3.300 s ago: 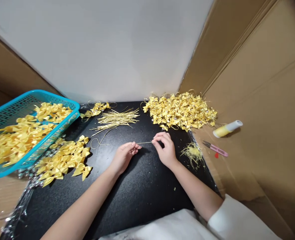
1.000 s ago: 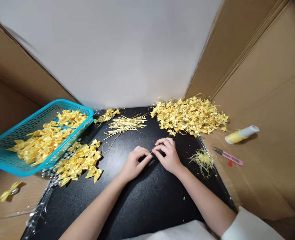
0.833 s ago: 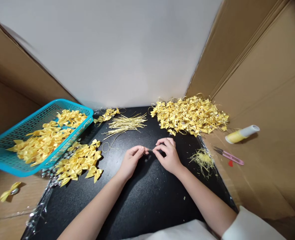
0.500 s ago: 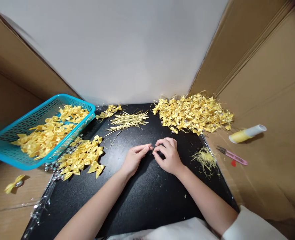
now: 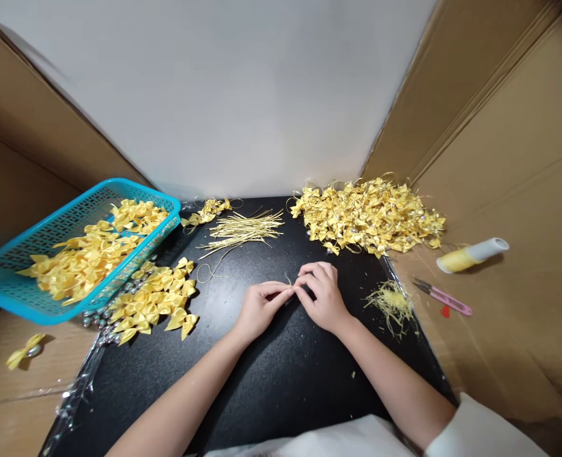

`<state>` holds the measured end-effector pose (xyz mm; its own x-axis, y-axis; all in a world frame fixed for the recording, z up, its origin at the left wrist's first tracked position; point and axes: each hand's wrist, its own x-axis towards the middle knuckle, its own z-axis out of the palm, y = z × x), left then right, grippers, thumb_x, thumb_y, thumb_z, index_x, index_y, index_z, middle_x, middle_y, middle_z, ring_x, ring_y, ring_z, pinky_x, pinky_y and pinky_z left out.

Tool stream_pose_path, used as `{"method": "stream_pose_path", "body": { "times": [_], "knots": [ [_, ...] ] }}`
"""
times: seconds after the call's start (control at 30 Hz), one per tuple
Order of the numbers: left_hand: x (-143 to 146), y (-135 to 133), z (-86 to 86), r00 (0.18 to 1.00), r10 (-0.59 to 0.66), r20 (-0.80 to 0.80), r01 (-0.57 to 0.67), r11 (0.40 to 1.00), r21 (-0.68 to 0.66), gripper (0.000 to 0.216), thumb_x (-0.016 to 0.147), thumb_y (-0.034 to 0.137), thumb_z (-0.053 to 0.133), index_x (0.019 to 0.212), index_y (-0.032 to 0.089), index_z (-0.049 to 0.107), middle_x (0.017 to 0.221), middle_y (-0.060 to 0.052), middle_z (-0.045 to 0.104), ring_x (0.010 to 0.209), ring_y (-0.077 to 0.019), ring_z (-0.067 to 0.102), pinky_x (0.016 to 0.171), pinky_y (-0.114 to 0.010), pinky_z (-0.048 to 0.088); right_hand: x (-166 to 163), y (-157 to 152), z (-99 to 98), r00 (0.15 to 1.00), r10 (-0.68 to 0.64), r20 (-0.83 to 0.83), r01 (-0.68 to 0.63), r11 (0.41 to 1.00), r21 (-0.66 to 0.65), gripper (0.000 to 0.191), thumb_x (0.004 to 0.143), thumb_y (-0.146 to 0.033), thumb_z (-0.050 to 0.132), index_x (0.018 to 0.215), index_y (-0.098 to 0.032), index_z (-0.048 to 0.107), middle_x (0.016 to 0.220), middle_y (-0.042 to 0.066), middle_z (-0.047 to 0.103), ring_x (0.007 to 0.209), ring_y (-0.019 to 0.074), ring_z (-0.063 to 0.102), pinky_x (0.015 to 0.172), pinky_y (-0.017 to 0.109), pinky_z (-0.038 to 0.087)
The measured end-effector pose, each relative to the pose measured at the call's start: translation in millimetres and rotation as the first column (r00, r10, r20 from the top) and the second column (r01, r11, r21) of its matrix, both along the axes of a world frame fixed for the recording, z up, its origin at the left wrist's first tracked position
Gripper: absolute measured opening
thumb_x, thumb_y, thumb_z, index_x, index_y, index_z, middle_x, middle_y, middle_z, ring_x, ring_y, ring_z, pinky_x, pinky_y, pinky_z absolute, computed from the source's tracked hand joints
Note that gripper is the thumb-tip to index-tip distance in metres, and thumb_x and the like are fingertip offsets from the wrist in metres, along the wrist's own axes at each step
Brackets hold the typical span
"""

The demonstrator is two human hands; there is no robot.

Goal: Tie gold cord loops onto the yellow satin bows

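Observation:
Over the middle of the black table [image 5: 271, 393], my left hand [image 5: 261, 310] and my right hand [image 5: 322, 297] meet fingertip to fingertip. Both are closed in a pinch on a thin gold cord [image 5: 288, 278], whose short end sticks up between them; the rest of it is hidden by my fingers. Beyond my hands lies a bundle of cut gold cords [image 5: 245, 228], with one looped cord [image 5: 207, 273] nearer me. Left of my left hand sit yellow satin bows [image 5: 155, 295] beside small silver bells [image 5: 95, 317].
A blue basket [image 5: 28, 238] of yellow bows stands at the left, with a single bow [image 5: 24, 351] below it. At back right is a heap of corded bows [image 5: 371, 216]. Thread scraps [image 5: 390, 304], pink-handled snips [image 5: 445, 298] and a tube [image 5: 471, 255] lie right.
My fingertips have come together, the left moving slightly right and down. A cord end now shows above them.

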<state>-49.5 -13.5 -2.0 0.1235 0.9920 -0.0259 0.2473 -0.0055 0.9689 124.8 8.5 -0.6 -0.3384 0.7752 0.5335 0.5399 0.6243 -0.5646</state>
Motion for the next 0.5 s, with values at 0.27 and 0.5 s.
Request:
{"method": "stream_pose_path", "body": {
  "times": [0.27, 0.5],
  "knots": [
    [-5.7, 1.3, 3.8, 0.997, -0.065, 0.048, 0.067, 0.996, -0.053, 0.021, 0.082, 0.035, 0.066, 0.079, 0.017, 0.077, 0.082, -0.007, 0.077, 0.078, -0.0183, 0.068, 0.074, -0.026, 0.050, 3.7, 5.5, -5.6, 0.997, 0.061, 0.055, -0.052, 0.989, -0.141, 0.027, 0.085, -0.018, 0.061, 0.110, -0.028, 0.066, 0.117, 0.004, 0.062, 0.110, 0.0237, 0.048, 0.095, 0.042, 0.038],
    [-4.2, 0.2, 5.5, 0.991, -0.047, 0.126, 0.064, 0.989, -0.131, 0.026, 0.079, 0.041, 0.069, 0.071, 0.017, 0.077, 0.075, -0.007, 0.074, 0.073, -0.0188, 0.065, 0.073, -0.028, 0.048, -1.7, 5.0, -9.4, 0.999, 0.041, 0.022, -0.036, 0.979, -0.202, 0.010, 0.085, -0.019, 0.064, 0.080, -0.025, 0.069, 0.102, 0.002, 0.066, 0.104, 0.0217, 0.051, 0.091, 0.040, 0.039]
  ]
}}
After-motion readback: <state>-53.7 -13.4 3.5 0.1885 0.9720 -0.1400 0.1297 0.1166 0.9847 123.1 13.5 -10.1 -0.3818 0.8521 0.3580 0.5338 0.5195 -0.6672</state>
